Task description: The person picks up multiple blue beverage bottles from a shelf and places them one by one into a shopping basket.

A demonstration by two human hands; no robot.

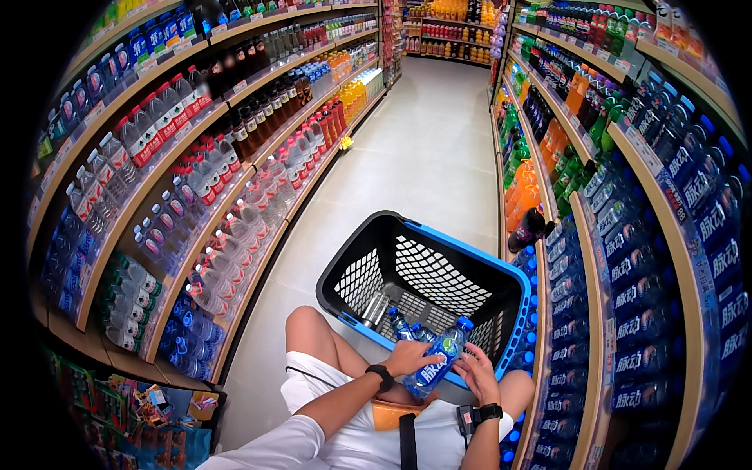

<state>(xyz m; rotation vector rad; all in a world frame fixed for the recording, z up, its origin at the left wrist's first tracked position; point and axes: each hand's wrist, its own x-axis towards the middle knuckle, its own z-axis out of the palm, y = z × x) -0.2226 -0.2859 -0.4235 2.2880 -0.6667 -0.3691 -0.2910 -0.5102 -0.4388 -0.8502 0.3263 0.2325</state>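
A blue plastic drink bottle (429, 374) with a blue cap leans in front of me, over the near rim of a shopping basket. My left hand (409, 359) is closed around its left side. Close by its right side is my right hand (478, 371), fingers apart and slightly bent; whether a fingertip touches the bottle I cannot tell. The black basket (462, 270) with a blue rim stands on the floor before my knees. Inside it lie a similar blue bottle (400, 323) and a clear, silvery container (377, 309). Another blue-capped bottle there is partly hidden.
Bottle shelves (262, 176) line the left side of the aisle. On the right, shelves (591, 305) packed with blue bottles stand close to the basket and my knee. Pale floor tiles (415, 141) run to a far drinks shelf. A hanging snack display (149, 411) sits low at left.
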